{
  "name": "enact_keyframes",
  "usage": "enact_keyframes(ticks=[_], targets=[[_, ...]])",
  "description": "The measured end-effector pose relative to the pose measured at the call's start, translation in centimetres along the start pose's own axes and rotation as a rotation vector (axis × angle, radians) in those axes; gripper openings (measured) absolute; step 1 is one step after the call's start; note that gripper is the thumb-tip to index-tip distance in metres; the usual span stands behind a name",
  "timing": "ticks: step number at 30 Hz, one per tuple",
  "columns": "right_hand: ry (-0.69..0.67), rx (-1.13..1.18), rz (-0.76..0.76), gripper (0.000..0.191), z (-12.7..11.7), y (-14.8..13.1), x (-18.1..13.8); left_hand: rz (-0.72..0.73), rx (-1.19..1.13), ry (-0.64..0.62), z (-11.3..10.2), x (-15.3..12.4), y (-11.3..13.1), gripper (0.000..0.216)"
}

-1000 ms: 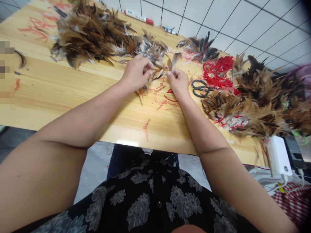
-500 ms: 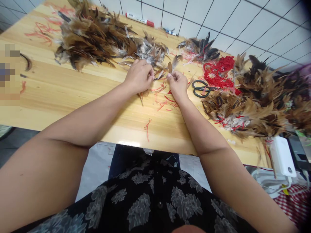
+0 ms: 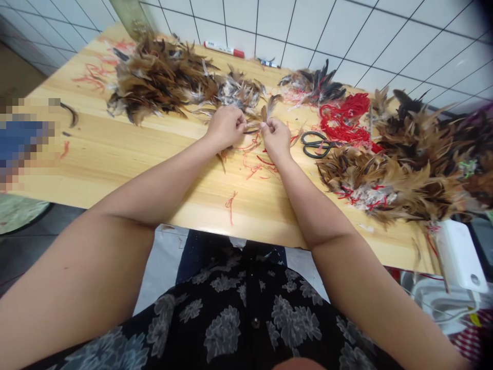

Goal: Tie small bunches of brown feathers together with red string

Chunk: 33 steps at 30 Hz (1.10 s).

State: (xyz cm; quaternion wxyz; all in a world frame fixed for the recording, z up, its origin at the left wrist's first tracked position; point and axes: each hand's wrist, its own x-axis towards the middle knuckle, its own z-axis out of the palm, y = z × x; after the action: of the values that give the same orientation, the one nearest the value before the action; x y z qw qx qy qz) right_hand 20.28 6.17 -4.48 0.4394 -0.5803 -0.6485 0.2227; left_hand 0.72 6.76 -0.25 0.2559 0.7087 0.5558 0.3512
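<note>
From the camera on my head, both my hands meet out in front of me over the tabletop (image 3: 115, 154). My left hand (image 3: 227, 126) is clenched, its fingertips pinched on the stems of a bunch of feathers (image 3: 266, 107). My right hand (image 3: 276, 139) is closed on the same bunch from the other side, thumb and forefinger pressed together at the stems. The bunch sits right between the two hands, just above the wood, its tips fanning up and away from me. It is thin, only a few brown and grey feathers with dark tips, and I cannot tell whether any thread is on it yet.

Judging by how things lie, a good share is done and a good share is left. Past my right hand lies a heap of tied bundles (image 3: 370, 180), tawny and dark, with red thread wound round their pale stems. Beyond my left hand is a big loose pile (image 3: 162, 82) of brown feathers, unbound as far as I can see.

Just beside my right hand lie black scissors (image 3: 316, 144), and behind them a tangle of red thread (image 3: 346, 115). Cut thread scraps (image 3: 254, 164) are strewn under and near my wrists. Further off, beyond both hands near the tiled wall, a red-capped marker (image 3: 224, 50) lies on the wood.
</note>
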Motion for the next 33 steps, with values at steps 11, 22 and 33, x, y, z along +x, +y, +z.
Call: enact_keyframes(ticks=[11,22,33], targets=[[-0.008,0.108,0.039,0.041,0.2,-1.6,-0.4,-0.101,-0.300,0.037,-2.9,-0.1,2.0,0.024],[-0.107,0.053,-0.052,0.039,0.5,-2.3,-1.0,-0.087,-0.469,-0.124,-1.7,-2.6,-0.2,0.030],[-0.151,-0.077,-0.101,0.039,0.0,-2.7,-1.7,-0.148,-0.491,-0.138,-1.2,-2.9,1.1,0.027]])
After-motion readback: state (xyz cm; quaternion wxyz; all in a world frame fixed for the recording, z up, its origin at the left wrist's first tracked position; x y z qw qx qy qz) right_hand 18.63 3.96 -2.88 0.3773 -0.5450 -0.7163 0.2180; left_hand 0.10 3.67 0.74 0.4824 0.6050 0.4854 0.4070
